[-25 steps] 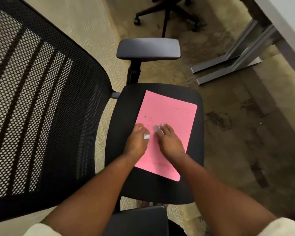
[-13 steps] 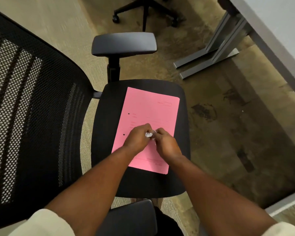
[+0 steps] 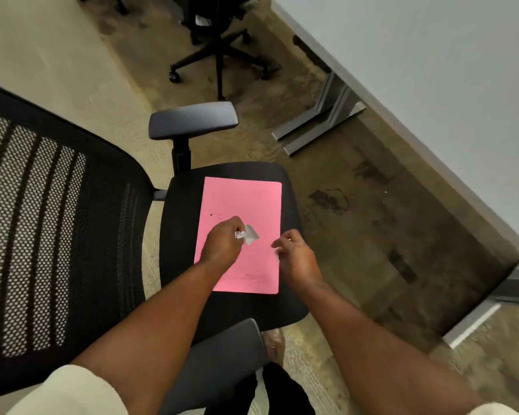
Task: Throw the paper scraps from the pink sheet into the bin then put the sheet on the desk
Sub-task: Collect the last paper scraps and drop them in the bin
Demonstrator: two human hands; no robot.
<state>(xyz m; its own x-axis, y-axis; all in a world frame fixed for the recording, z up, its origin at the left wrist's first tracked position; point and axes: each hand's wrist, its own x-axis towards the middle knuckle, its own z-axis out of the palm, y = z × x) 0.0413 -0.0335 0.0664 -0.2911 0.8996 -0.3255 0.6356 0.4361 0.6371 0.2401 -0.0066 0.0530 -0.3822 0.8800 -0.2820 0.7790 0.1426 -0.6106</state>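
Note:
The pink sheet (image 3: 246,205) lies flat on the black seat of an office chair (image 3: 291,304). My left hand (image 3: 222,242) hovers over the sheet's middle, fingers closed on white paper scraps (image 3: 247,234) that stick out to the right of the fist. My right hand (image 3: 294,256) is at the sheet's right edge, fingers curled, with a small white scrap (image 3: 277,252) showing at its fingertips. No bin is in view.
The chair's mesh backrest (image 3: 42,235) fills the left, with armrests at the back (image 3: 192,119) and front (image 3: 222,354). A white desk (image 3: 432,70) on grey metal legs (image 3: 321,121) runs along the right. Another office chair's base (image 3: 219,58) stands behind.
My hands, pinched together over the scraps before, have parted; the right one has shifted to the sheet's right edge. The left keeps the scraps and has lifted slightly. The view has tilted up.

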